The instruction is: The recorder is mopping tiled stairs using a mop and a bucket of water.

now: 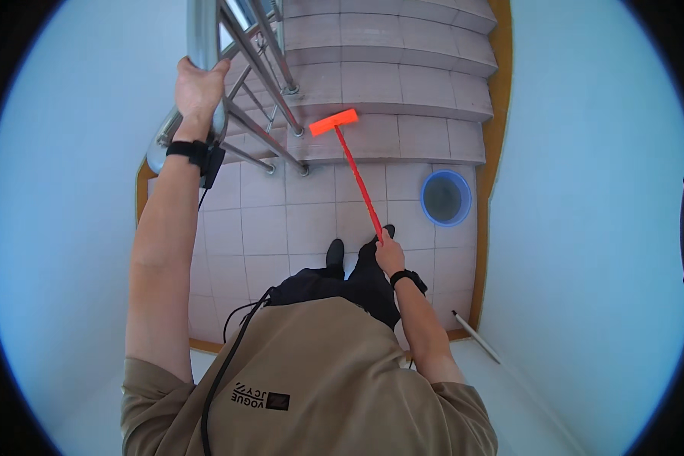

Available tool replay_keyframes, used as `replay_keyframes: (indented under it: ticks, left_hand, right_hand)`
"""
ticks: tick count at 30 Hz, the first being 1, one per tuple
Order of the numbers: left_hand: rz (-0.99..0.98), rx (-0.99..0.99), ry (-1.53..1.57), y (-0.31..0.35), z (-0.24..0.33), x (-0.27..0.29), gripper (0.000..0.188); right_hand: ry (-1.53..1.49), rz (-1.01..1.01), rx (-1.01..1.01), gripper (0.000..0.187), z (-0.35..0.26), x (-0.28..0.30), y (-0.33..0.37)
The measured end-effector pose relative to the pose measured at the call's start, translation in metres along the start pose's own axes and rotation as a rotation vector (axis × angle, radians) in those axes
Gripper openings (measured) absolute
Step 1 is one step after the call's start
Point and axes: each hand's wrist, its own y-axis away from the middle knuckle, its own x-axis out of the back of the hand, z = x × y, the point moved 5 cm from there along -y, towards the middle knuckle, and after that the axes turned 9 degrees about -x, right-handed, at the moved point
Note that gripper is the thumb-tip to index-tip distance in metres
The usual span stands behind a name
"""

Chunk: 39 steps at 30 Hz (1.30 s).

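Observation:
My left hand is raised at the upper left and wrapped round the top of a metal handrail. A black band with a small device is strapped on that wrist. Low in front of my body, my right hand is closed round the lower end of a red pole, the handle of a mop. Its flat orange head lies slightly tilted at the lowest steps, near the base of a railing post. Whether it presses on the tread or the riser, I cannot tell.
Pink tiled stairs rise ahead, with metal balusters on the left. A blue bucket with greyish water stands on the tiled landing to the right. Behind it, a pale stick leans by the right wall.

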Motion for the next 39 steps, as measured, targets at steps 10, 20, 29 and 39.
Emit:
replay_keyframes:
  ticks: [10,20,29,39]
  left_hand:
    - [0.059,0.015,-0.052,0.0,0.002,0.002,0.073]
    - [0.014,-0.025,-0.029,0.002,0.013,-0.001,0.077]
    - [0.032,-0.067,-0.06,-0.001,-0.002,-0.004,0.081]
    - [0.016,-0.017,-0.051,0.005,0.01,-0.003,0.078]
  right_hand:
    - [-0.008,0.067,-0.069,0.042,0.087,0.012,0.042]
    - [-0.125,0.141,-0.235,0.045,0.155,0.044,0.013]
    - [-0.167,0.187,-0.191,0.045,0.198,0.103,-0.022]
    - [-0.143,0.182,-0.243,0.047,0.238,0.135,-0.052]
